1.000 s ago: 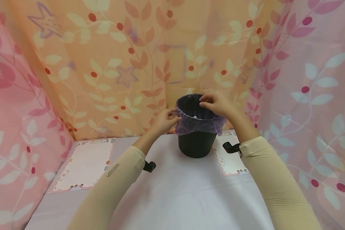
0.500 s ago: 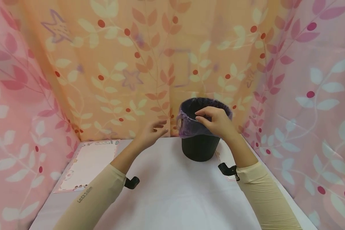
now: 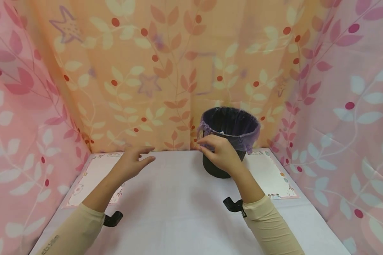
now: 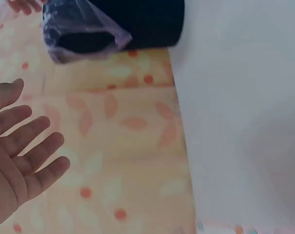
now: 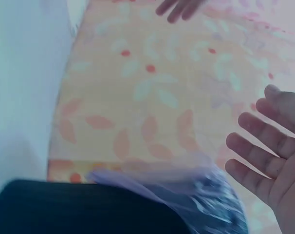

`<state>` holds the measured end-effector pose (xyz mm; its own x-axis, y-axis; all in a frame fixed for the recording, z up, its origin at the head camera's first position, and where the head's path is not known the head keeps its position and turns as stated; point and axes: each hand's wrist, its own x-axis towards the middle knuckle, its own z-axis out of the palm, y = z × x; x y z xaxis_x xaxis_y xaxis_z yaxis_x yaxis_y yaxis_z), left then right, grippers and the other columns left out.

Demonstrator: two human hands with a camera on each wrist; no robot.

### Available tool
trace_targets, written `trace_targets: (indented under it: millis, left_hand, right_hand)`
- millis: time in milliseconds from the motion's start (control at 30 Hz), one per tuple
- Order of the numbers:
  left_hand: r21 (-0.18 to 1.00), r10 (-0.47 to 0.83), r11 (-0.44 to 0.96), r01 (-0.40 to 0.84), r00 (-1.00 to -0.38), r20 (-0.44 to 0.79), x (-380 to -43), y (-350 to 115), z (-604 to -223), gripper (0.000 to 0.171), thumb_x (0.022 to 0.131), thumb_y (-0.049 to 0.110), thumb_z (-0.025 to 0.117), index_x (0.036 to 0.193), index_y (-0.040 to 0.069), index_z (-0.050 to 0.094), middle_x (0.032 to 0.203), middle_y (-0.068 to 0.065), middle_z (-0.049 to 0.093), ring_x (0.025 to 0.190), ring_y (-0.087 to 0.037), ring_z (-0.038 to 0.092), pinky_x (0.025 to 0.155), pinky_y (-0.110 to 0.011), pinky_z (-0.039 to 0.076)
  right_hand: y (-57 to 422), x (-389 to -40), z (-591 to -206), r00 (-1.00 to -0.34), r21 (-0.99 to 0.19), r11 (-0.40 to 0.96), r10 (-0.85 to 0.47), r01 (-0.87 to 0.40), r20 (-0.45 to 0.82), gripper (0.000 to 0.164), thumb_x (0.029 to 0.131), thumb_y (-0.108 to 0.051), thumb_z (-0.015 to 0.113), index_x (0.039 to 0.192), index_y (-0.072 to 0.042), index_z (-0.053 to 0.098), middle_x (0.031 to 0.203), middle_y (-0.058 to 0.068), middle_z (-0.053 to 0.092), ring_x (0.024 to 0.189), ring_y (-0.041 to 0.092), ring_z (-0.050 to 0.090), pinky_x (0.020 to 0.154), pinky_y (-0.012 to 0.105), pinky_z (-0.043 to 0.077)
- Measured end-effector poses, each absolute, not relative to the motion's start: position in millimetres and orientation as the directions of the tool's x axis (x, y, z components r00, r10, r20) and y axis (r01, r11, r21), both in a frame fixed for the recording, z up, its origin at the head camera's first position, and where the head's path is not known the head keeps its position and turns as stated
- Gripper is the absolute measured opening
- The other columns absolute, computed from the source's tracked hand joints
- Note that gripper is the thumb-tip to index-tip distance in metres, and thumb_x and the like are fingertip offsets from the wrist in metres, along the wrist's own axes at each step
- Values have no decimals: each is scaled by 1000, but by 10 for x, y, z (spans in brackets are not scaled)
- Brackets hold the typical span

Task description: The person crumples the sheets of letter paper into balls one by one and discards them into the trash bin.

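Observation:
A black trash can (image 3: 215, 168) stands upright near the back of the table, right of centre. A thin purple bag (image 3: 253, 136) lines it, its edge folded down over the rim; a small white bit shows inside. My right hand (image 3: 221, 154) hovers in front of the can, overlapping it in the head view, and holds nothing. In the right wrist view its fingers (image 5: 257, 151) are spread beside the bag. My left hand (image 3: 131, 163) is over the table left of the can, also holding nothing, with its fingers (image 4: 40, 156) extended in the left wrist view.
A white sheet with a decorated border (image 3: 94, 177) lies on the table's left side. Another such sheet (image 3: 271, 173) lies right of the trash can. Patterned cloth walls (image 3: 166, 88) enclose the white table (image 3: 175, 212) at the back and both sides.
My left hand has drawn away from the bag's rim, leftward and nearer. The right hand has come from over the can's opening to in front of it. The can stays in place.

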<state>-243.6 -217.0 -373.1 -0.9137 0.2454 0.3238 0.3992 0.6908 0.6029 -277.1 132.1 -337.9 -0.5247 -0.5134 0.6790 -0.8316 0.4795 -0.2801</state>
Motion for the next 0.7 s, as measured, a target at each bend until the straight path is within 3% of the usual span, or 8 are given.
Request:
trace_targets:
  millis: [133,367,533,700]
  left_hand:
    - [582,196,720,377,-916,350,-2355,-2495,-3900,45,98,31,71,137,10,65,135,-12,66,124,-36,63,103,-58,50]
    - [531,108,814,237,-959,263,-2206,-3040,-4179,55,101,44,63,143,7,60,138,-23,63,123,-50,58,101,-66,47]
    - [490,73,852,187,-967,242,-2168,-3379,-4395,57,100,43,65,141,4,60,141,-26,59,131,-52,51,102,-69,42]
    - [454,49,879,146,-975,219,-2172,-3669,-4588,60,96,38,71,139,-2,58,138,-34,57,129,-56,49,102,-71,40]
  right_hand:
    - [1166,-2780,-3529,-567,-341,470,-516,-814,642,18,95,-20,76,113,-16,77,110,-3,75,105,15,70,90,38,59]
    - [893,-2777,-3786,-590,-377,462,-523,-803,615,24,94,-22,77,116,-15,76,111,-2,75,107,13,69,94,33,57]
    - [687,-2757,-3979,-624,-415,469,-521,-780,583,26,94,-24,77,119,-15,75,119,-2,74,117,13,66,102,33,54]
    - [479,-2760,-4117,-631,-428,465,-530,-775,567,29,95,-26,76,122,-15,73,123,-1,72,123,15,63,108,33,50]
